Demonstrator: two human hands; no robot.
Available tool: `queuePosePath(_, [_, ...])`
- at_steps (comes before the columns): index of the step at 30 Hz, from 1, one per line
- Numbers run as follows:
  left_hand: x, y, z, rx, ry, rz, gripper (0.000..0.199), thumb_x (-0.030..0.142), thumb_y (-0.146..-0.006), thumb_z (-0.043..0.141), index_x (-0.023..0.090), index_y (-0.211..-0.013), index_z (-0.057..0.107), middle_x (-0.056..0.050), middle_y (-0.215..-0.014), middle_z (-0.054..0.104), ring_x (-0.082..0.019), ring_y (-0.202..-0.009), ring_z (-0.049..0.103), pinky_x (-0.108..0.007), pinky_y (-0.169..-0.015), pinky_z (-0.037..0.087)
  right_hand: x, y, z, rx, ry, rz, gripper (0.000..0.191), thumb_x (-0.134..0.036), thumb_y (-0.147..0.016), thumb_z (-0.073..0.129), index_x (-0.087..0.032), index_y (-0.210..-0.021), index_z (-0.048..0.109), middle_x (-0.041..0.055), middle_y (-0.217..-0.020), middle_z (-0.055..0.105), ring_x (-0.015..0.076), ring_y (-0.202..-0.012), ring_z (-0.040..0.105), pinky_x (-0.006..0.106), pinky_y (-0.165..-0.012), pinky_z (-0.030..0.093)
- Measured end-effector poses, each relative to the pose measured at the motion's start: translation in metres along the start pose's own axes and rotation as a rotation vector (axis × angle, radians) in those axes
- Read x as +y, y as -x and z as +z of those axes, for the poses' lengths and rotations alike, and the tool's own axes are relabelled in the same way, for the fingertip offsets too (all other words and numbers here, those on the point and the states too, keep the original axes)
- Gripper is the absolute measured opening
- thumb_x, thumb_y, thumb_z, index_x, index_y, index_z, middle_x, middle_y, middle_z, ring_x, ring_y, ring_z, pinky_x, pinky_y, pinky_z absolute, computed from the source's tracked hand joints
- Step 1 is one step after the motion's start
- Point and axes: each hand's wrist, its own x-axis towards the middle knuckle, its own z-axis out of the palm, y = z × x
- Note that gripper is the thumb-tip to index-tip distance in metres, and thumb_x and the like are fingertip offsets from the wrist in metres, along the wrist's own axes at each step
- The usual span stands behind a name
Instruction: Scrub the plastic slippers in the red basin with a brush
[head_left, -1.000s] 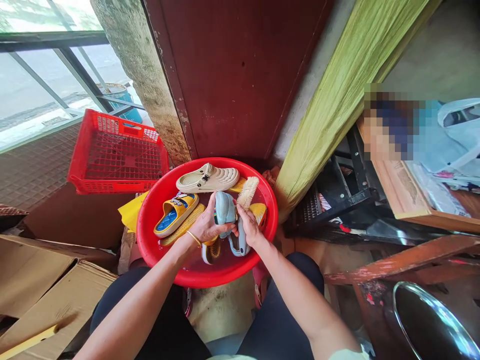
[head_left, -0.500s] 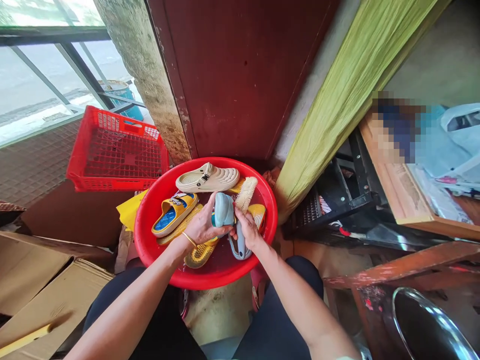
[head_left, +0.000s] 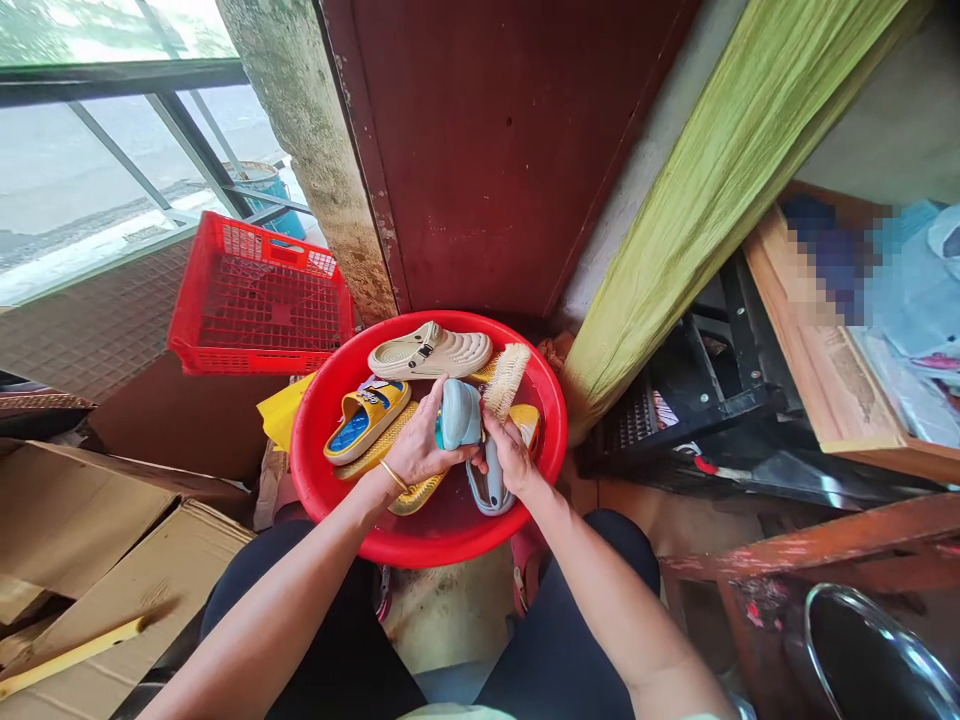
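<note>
My left hand point(head_left: 424, 445), with a gold bangle on its wrist, is shut on a pale blue clog point(head_left: 460, 415). My right hand point(head_left: 510, 455) grips the lower end of a scrubbing brush point(head_left: 506, 380) with pale bristles, pressed close to the clog. Below that hand lies a grey-blue shoe part point(head_left: 487, 490), perhaps the same clog. Both hands are over a red plastic basin point(head_left: 315, 470) holding shallow water, a cream clog point(head_left: 431, 352) and a yellow slide sandal point(head_left: 367, 422). Another yellow sandal point(head_left: 412, 495) lies partly hidden under my left wrist.
A red plastic crate point(head_left: 259, 300) stands left of the basin, above cardboard box flaps point(head_left: 112, 530). A yellow cloth point(head_left: 279, 412) sticks out under the basin's rim. Behind rise a dark red door panel point(head_left: 487, 150) and green fabric point(head_left: 720, 210). A steel pot rim point(head_left: 862, 650) shows lower right.
The pale blue clog has tilted in my left hand, and my hands sit slightly closer together. The whole view has drifted a little to the right.
</note>
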Motion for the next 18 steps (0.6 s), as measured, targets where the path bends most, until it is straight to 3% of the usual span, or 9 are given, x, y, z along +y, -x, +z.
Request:
queuePosePath(7, [-0.004, 0.000, 0.001, -0.009, -0.012, 0.043, 0.126, 0.062, -0.077, 0.079, 0.013, -0.169, 0.010, -0.025, -0.160, 0.042, -0.043, -0.148, 0.043, -0.058, -0.122, 0.037, -0.009, 0.005, 0.000, -0.008, 0.023, -0.009, 0.048, -0.073, -0.091, 0.056, -0.025, -0.094, 0.055, -0.0086, -0.051, 0.055, 0.0111, -0.038, 0.050, 0.021, -0.038, 0.035])
queuePosePath(13, [0.000, -0.002, -0.001, 0.000, 0.008, 0.032, 0.130, 0.060, -0.071, 0.085, 0.012, -0.169, 0.014, -0.024, -0.159, 0.044, -0.043, -0.147, 0.044, -0.058, -0.123, 0.034, -0.007, 0.005, -0.001, -0.014, 0.037, -0.035, 0.054, -0.076, -0.093, 0.051, -0.024, -0.104, 0.059, -0.0083, -0.054, 0.057, 0.0111, -0.038, 0.049, 0.022, -0.039, 0.037])
queuePosePath(16, [0.006, -0.002, -0.007, 0.013, 0.131, -0.007, 0.125, 0.056, -0.070, 0.087, 0.016, -0.168, 0.020, -0.019, -0.159, 0.046, -0.042, -0.150, 0.041, -0.055, -0.125, 0.032, -0.008, 0.004, -0.006, 0.008, 0.221, -0.042, 0.066, -0.076, -0.101, 0.029, -0.021, -0.115, 0.063, -0.0044, -0.053, 0.059, 0.0141, -0.038, 0.051, 0.025, -0.041, 0.042])
queuePosePath(18, [0.011, -0.003, -0.011, 0.030, 0.298, -0.041, 0.115, 0.051, -0.073, 0.085, 0.017, -0.167, 0.027, -0.015, -0.156, 0.052, -0.039, -0.150, 0.042, -0.051, -0.125, 0.033, -0.011, 0.002, -0.011, 0.060, 0.374, -0.092, 0.068, -0.070, -0.105, 0.024, -0.020, -0.129, 0.063, 0.0020, -0.068, 0.070, 0.0166, -0.045, 0.058, 0.029, -0.048, 0.050])
